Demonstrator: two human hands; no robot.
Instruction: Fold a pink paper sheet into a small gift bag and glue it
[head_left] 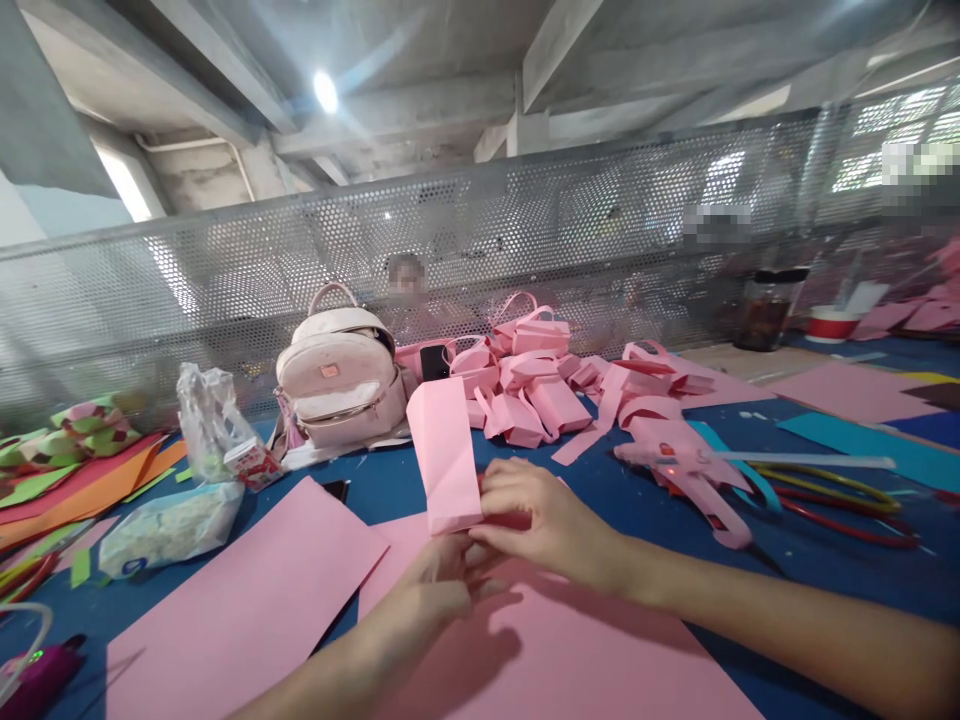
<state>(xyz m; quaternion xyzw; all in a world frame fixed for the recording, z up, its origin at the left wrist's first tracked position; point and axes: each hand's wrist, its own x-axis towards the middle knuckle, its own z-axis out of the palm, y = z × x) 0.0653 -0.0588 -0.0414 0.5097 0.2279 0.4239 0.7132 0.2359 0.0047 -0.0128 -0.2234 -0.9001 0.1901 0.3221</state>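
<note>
A folded pink paper piece stands upright in front of me, held at its lower end. My left hand is closed on its bottom edge from below. My right hand grips its lower right side, with the fingers bent and the thumb underneath. What the fingertips press on is partly hidden. Below my hands lies a large flat pink sheet, and another pink sheet is to the left. To the right rests a pink glue gun with a glue stick in its back.
Small pink paper bags are heaped beyond my hands. A pale backpack stands by the perforated metal screen. Scissors with yellow and red handles lie right; a tissue pack lies left. A dark-lidded jar stands far right.
</note>
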